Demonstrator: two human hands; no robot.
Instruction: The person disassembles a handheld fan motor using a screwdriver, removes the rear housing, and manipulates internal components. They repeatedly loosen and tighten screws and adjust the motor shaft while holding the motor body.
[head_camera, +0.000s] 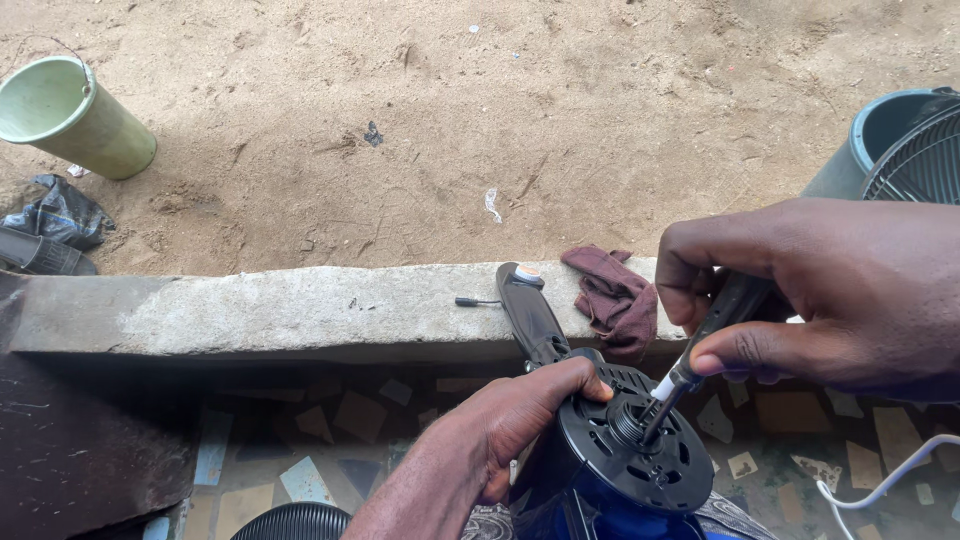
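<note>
My left hand (500, 425) grips the side of a black round fan motor housing (640, 445) with vent slots and a blue body beneath it. Fingers of my right hand (830, 295) are closed round a screwdriver (700, 345) with a black handle and a white collar. Its tip points down into the hub at the middle of the housing. A black fan blade part (530, 315) sticks up behind the housing, across the concrete ledge.
A concrete ledge (270, 310) runs across, with a maroon rag (615, 298) and a small black bit (475, 301) on it. Beyond lies sandy ground with a green bucket (70, 115). A fan grille (925, 160) and a teal bucket (870, 145) stand at right. A white cable (885, 482) trails at lower right.
</note>
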